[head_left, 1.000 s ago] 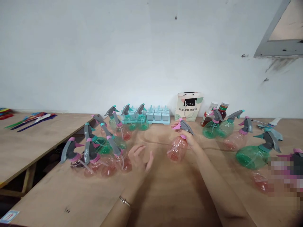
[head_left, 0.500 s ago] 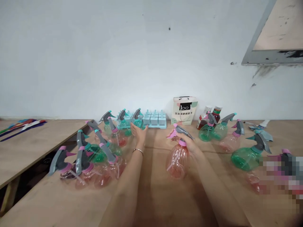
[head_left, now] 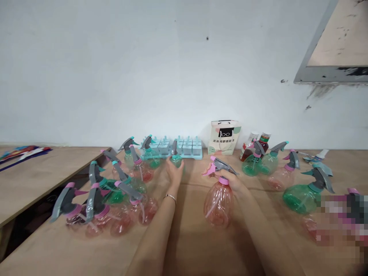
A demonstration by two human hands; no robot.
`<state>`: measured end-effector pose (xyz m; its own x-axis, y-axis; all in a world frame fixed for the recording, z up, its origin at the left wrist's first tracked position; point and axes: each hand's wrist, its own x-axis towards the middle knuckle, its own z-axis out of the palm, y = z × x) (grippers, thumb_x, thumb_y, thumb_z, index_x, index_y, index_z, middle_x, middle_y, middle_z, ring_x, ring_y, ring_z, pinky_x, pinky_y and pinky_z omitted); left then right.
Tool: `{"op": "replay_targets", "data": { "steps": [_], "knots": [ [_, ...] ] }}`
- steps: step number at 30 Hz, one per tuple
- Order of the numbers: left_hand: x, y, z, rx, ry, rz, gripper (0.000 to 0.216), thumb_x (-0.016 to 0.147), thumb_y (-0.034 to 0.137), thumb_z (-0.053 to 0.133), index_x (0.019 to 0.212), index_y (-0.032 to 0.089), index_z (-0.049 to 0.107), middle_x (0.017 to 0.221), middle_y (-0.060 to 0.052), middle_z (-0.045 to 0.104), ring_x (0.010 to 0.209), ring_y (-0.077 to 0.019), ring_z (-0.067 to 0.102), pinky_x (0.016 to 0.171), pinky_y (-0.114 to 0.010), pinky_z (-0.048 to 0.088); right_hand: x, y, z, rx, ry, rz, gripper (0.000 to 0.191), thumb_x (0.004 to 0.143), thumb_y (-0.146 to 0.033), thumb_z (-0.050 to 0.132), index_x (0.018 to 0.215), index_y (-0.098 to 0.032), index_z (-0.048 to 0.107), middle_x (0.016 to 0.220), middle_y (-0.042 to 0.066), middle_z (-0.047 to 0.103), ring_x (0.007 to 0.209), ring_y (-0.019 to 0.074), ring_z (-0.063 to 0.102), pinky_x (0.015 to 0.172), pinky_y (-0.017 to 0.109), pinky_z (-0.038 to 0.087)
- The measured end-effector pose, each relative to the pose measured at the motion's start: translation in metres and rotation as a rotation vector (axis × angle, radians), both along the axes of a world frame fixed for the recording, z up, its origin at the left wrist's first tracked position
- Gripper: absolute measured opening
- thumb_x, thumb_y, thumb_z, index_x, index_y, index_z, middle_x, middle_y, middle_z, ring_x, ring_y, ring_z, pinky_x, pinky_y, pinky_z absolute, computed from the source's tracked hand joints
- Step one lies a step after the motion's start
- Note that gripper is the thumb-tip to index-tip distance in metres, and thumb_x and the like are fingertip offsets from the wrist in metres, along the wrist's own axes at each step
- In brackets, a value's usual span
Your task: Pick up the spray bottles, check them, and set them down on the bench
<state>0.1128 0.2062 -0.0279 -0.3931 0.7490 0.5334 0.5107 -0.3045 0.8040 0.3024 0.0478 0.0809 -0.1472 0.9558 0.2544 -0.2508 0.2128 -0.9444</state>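
Observation:
My right hand point(head_left: 234, 183) grips a pink clear spray bottle point(head_left: 218, 203) by its neck, just under the grey and pink trigger head, and holds it upright over the wooden table point(head_left: 189, 245). My left hand point(head_left: 174, 172) reaches far forward and is wrapped round a small green spray bottle point(head_left: 176, 158) with a grey head, in front of a pale blue ice mould tray point(head_left: 178, 147). A thin bracelet sits on my left wrist.
Several pink and green spray bottles point(head_left: 115, 195) lie clustered at the left; more stand at the right point(head_left: 304, 191). A small paper bag point(head_left: 224, 137) and two dark bottles point(head_left: 255, 143) stand by the white wall. A second table point(head_left: 31, 180) lies left across a gap.
My left hand went from near the left cluster forward to the back row and closed on the green bottle, drawing it slightly nearer. My right hand brought the pink bottle closer.

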Motion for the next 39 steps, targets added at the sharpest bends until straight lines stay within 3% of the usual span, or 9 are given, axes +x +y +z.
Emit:
{"op": "replay_targets", "data": {
  "steps": [6, 10, 13, 15, 20, 24, 31, 39],
  "knots": [
    [-0.003, -0.06, -0.022, 0.064, -0.032, -0.302, 0.065, 0.077, 0.038, 0.073, 0.131, 0.016, 0.045, 0.127, -0.016, 0.059, 0.125, -0.0284, 0.056, 0.109, -0.047, 0.043, -0.002, 0.001, -0.002, -0.046, 0.017, 0.046, 0.023, 0.066, -0.028, 0.064, 0.088, -0.023, 0.072, 0.082, 0.006, 0.074, 0.079, 0.0225, 0.067, 0.054, 0.027, 0.046],
    [-0.011, -0.083, -0.026, 0.069, 0.025, -0.349, 0.069, 0.075, 0.039, 0.075, 0.133, 0.016, 0.044, 0.132, -0.018, 0.058, 0.128, -0.031, 0.055, 0.11, -0.051, 0.042, -0.006, 0.0, -0.003, -0.082, 0.032, 0.012, 0.014, 0.068, -0.033, 0.067, 0.076, -0.021, 0.068, 0.074, 0.005, 0.07, 0.067, 0.0194, 0.063, 0.05, 0.027, 0.043],
    [-0.014, -0.086, -0.028, 0.067, 0.042, -0.346, 0.07, 0.075, 0.04, 0.074, 0.133, 0.015, 0.044, 0.13, -0.019, 0.059, 0.126, -0.0322, 0.057, 0.107, -0.051, 0.046, -0.011, 0.0, -0.002, -0.073, 0.076, -0.131, 0.025, 0.072, -0.045, 0.069, 0.067, -0.021, 0.062, 0.06, 0.001, 0.062, 0.057, 0.0156, 0.058, 0.05, 0.026, 0.043],
    [-0.013, -0.085, -0.03, 0.069, 0.035, -0.334, 0.069, 0.075, 0.042, 0.074, 0.131, 0.014, 0.045, 0.128, -0.019, 0.06, 0.124, -0.0328, 0.059, 0.105, -0.051, 0.047, -0.013, 0.0, -0.002, -0.024, 0.07, -0.173, 0.033, 0.073, -0.052, 0.07, 0.065, -0.022, 0.061, 0.06, 0.001, 0.062, 0.06, 0.016, 0.059, 0.054, 0.026, 0.046],
    [-0.011, -0.084, -0.033, 0.066, -0.009, -0.299, 0.067, 0.071, 0.043, 0.075, 0.126, 0.016, 0.047, 0.12, -0.016, 0.062, 0.12, -0.033, 0.061, 0.103, -0.052, 0.048, -0.011, 0.0, -0.003, 0.069, -0.021, -0.081, 0.028, 0.078, -0.051, 0.069, 0.087, -0.024, 0.069, 0.079, 0.005, 0.072, 0.084, 0.0213, 0.066, 0.064, 0.029, 0.049],
    [-0.01, -0.084, -0.034, 0.084, -0.018, -0.301, 0.065, 0.072, 0.043, 0.075, 0.126, 0.018, 0.048, 0.122, -0.016, 0.061, 0.122, -0.0325, 0.059, 0.104, -0.052, 0.047, -0.009, -0.001, -0.003, 0.106, -0.075, -0.085, 0.027, 0.079, -0.048, 0.068, 0.093, -0.025, 0.071, 0.081, 0.004, 0.073, 0.086, 0.0215, 0.067, 0.067, 0.03, 0.05],
    [-0.01, -0.083, -0.036, 0.075, -0.02, -0.311, 0.067, 0.073, 0.044, 0.074, 0.128, 0.017, 0.046, 0.127, -0.017, 0.059, 0.124, -0.0329, 0.057, 0.108, -0.053, 0.044, -0.013, -0.002, -0.003, 0.034, 0.032, -0.174, 0.035, 0.077, -0.054, 0.067, 0.063, -0.023, 0.061, 0.065, 0.004, 0.067, 0.066, 0.0178, 0.061, 0.058, 0.028, 0.046],
    [-0.01, -0.085, -0.035, 0.069, -0.027, -0.298, 0.064, 0.073, 0.043, 0.075, 0.126, 0.018, 0.049, 0.123, -0.016, 0.062, 0.122, -0.0319, 0.059, 0.104, -0.05, 0.048, -0.012, -0.003, -0.003, 0.124, -0.104, -0.078, 0.016, 0.079, -0.041, 0.067, 0.081, -0.026, 0.072, 0.074, 0.002, 0.069, 0.092, 0.0224, 0.066, 0.088, 0.036, 0.049]
  ]
}}
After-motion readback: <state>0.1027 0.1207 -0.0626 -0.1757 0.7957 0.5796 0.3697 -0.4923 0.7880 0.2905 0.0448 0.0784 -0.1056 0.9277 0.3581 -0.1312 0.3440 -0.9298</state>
